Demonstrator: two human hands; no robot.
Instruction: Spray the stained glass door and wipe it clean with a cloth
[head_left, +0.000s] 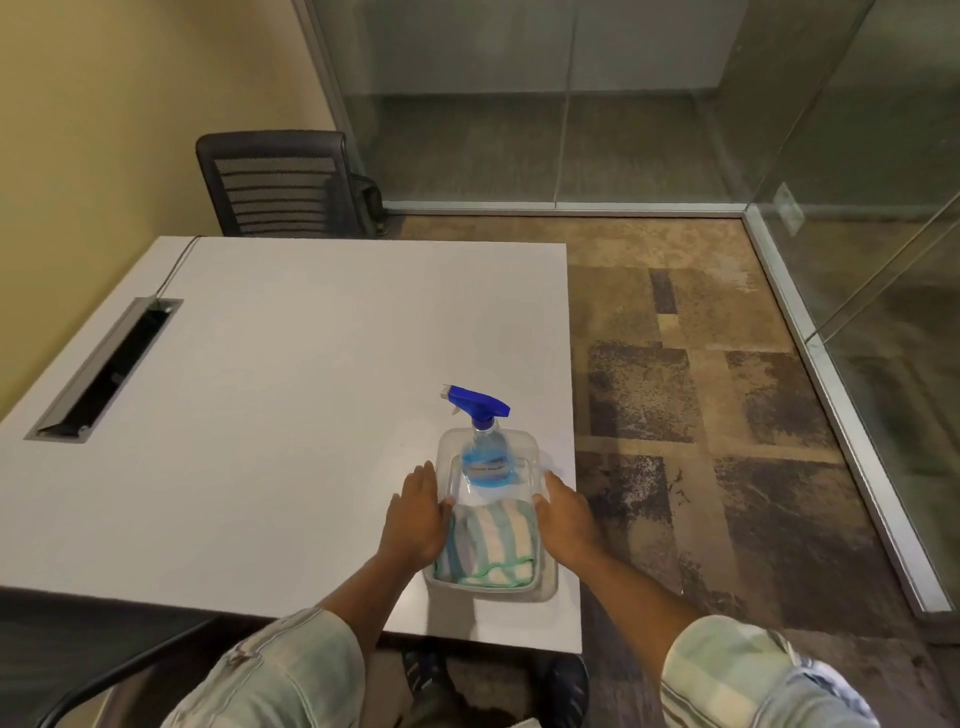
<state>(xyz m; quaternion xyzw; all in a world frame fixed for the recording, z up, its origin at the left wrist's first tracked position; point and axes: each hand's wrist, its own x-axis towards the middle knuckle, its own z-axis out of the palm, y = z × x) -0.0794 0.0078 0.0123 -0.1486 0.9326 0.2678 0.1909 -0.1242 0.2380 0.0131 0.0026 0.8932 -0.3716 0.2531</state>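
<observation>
A clear plastic tray (545, 582) sits near the right front corner of the white table (270, 395). In its far half stands a spray bottle (485, 452) with blue liquid and a blue trigger head. A folded cloth (491, 545) with green and white stripes lies in the near half. My left hand (415, 519) rests against the tray's left side, and my right hand (566, 519) against its right side, both with fingers wrapped on the rim. The glass door (893, 218) and glass wall stand to the right and ahead.
A black mesh office chair (283, 184) stands at the table's far side by the yellow wall. A cable slot (104, 369) is cut into the table's left part. Patterned carpet (701, 415) lies between the table and the glass, with a metal floor rail (852, 452) along it.
</observation>
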